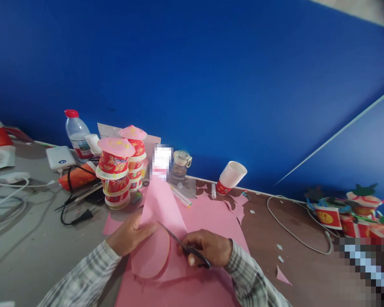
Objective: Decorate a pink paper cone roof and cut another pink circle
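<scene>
My left hand (128, 234) pinches a sheet of pink paper (161, 200) near its left edge, thumb on top. In my right hand (209, 247) is a pair of scissors (196, 252) with black handles, fingers through the loops. The blades point up and to the left, lying at the edge of a rounded, partly cut shape (150, 256) in the paper. Larger pink sheets (211, 217) lie underneath on the table. Behind my left hand stand two stacks of red patterned paper cups, the nearer stack (113, 170) and the farther stack (135, 157), each topped with a pink paper cone.
A plastic bottle (78, 134), white power bank (60, 158) and black plug cable (83, 216) are at left. A glass jar (181, 164), markers (181, 197) and a tilted paper cup (232, 177) sit behind the paper. At right are a white cable (288, 238), paper scraps (283, 276) and cup crafts (355, 213).
</scene>
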The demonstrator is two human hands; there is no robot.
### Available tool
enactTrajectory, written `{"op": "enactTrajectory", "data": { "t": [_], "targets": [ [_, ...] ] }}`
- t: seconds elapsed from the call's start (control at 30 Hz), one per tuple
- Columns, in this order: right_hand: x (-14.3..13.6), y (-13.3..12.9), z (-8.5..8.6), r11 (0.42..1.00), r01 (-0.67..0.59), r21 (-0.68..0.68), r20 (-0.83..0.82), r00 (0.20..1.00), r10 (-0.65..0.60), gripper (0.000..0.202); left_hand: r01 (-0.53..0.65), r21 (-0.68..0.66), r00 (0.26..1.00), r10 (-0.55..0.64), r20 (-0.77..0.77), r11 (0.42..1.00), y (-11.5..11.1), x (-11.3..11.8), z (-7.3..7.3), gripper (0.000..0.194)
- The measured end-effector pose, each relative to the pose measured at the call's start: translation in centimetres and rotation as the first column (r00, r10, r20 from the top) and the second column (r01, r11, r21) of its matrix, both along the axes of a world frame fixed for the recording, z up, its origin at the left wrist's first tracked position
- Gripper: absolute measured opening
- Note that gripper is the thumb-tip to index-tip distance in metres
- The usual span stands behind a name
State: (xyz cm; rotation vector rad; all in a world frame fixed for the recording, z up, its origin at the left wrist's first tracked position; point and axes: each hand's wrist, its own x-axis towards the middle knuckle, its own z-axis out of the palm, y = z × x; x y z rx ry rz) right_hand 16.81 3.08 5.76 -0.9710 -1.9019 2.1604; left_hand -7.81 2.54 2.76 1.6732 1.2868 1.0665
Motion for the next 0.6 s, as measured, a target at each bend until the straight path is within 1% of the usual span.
{"op": "enactTrajectory", "data": {
  "t": [0.3, 0.47, 0.6],
  "targets": [
    [0.09, 0.05, 0.09, 1.000, -0.009, 0.027, 0.034, 0.999, 0.009, 0.057, 0.013, 0.021, 0.999, -0.012, -0.035, 1.000, -0.08, 0.08, 0.24, 0.027],
    [0.16, 0.09, 0.46, 0.999, -0.030, 0.037, 0.069, 0.997, 0.027, 0.057, 0.026, 0.010, 0.998, -0.025, -0.051, 1.000, -0.11, -0.07, -0.09, 0.021],
    [0.18, 0.09, 0.72, 0.998, -0.033, 0.047, 0.068, 0.997, 0.030, 0.054, 0.019, -0.009, 0.999, -0.019, -0.047, 1.000, -0.16, -0.15, -0.27, 0.020]
  ]
}}
